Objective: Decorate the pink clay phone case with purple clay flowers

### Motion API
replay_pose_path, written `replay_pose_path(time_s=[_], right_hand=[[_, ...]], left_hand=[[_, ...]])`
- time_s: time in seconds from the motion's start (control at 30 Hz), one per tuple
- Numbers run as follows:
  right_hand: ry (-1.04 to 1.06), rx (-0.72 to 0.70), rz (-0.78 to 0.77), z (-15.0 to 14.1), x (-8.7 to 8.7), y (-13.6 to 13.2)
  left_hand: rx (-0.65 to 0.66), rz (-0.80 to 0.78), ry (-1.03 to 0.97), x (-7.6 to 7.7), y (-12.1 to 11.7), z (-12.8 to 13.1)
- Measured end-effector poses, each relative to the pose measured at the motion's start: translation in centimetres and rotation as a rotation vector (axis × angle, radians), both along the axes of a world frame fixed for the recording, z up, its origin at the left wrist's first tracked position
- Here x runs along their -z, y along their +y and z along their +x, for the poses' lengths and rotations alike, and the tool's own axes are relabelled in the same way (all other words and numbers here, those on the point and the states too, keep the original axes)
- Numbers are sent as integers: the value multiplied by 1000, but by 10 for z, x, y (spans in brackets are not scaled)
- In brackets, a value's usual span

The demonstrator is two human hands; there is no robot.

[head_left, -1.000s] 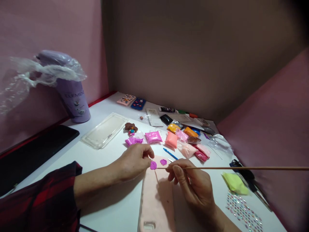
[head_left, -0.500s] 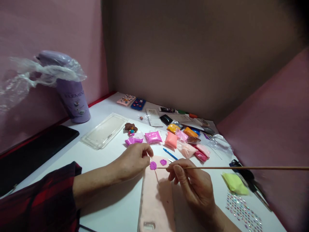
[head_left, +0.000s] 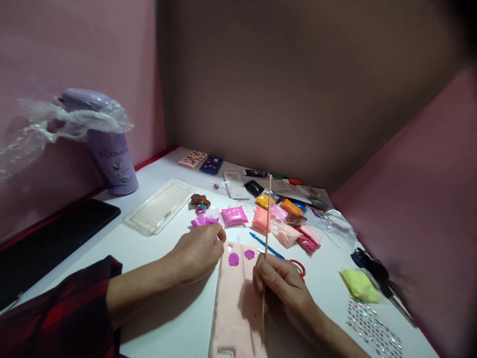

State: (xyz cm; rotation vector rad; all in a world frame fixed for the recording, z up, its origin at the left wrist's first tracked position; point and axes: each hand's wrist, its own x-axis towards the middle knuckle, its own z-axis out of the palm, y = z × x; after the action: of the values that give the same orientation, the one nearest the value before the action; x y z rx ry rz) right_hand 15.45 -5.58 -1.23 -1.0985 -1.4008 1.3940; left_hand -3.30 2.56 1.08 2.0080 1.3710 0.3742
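Observation:
A pale pink clay-covered phone case (head_left: 238, 308) lies on the white table (head_left: 164, 248) in front of me. Two small magenta clay flowers (head_left: 233, 259) sit near its far end. My left hand (head_left: 196, 253) rests at the case's upper left corner, fingers curled together near the first flower. My right hand (head_left: 278, 281) is closed on a long thin wooden stick (head_left: 267, 233), held nearly upright above the case. A dark red plaid sleeve covers my left forearm.
Several small bags of coloured clay (head_left: 268, 219) lie beyond the case, with a blue tool (head_left: 266, 243), a clear plastic lid (head_left: 160, 206), a purple cup (head_left: 112, 154) under crumpled plastic, a black tablet (head_left: 48, 238), a yellow-green clay piece (head_left: 359, 284) and a gem sticker sheet (head_left: 372, 325).
The stick has swung from lying level and pointing right to standing nearly upright. The magenta flower that was at its tip now lies on the case. My left hand drew back slightly.

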Motion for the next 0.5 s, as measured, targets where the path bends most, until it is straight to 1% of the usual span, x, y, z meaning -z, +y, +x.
replay_pose_path(time_s=[0.1, 0.23, 0.27, 0.33, 0.4, 0.43, 0.5], right_hand=[[-45, -15, 26, -1, 2, 0], [-87, -47, 61, -2, 0, -1], [-88, -43, 80, -2, -1, -1], [-104, -30, 125, -2, -3, -2], [-162, 2, 195, -1, -5, -3], [-198, 14, 226, -1, -5, -3], [-252, 29, 262, 1, -4, -3]], left_hand=[[19, -78, -106, -1, 2, 0], [43, -68, -268, -1, 4, 1], [35, -93, -308, -1, 4, 2], [-2, -233, -401, -4, 3, 3], [-31, -443, -508, -7, 1, 4], [-28, -548, -551, -8, 1, 4], [27, -711, -601, -9, 0, 4]])
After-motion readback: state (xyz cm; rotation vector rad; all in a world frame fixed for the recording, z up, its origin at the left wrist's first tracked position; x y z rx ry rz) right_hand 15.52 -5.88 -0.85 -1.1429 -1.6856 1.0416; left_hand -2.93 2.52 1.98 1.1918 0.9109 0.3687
